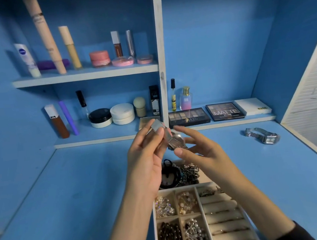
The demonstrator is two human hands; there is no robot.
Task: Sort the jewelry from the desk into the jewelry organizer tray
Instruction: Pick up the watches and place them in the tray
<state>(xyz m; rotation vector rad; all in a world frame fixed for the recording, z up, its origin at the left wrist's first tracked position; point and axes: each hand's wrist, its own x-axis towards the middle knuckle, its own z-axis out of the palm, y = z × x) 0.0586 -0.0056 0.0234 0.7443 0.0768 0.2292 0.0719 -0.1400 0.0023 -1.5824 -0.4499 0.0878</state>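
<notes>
A: Silver watch (pixel 175 142) is held in the air over the far end of the tray (pixel 180 187). Strap is pinched in the left grip (pixel 147 150), fingers curled. Case is pinched between thumb and fingertips of the right grip (pixel 196 149).
B: Risk?
A: Fingertip hold only. If a pinch is released early, a drop onto the chains (pixel 189 172) is likely, with scratches or tangling. Second watch (pixel 263 135), lying far right on the tabletop (pixel 82 186), could be missed.
B: Text?
A: "NUDES" (pixel 188 116) and "MATTE" (pixel 224 111) are read on palettes, "SB" on a bottle (pixel 185 99).
</notes>
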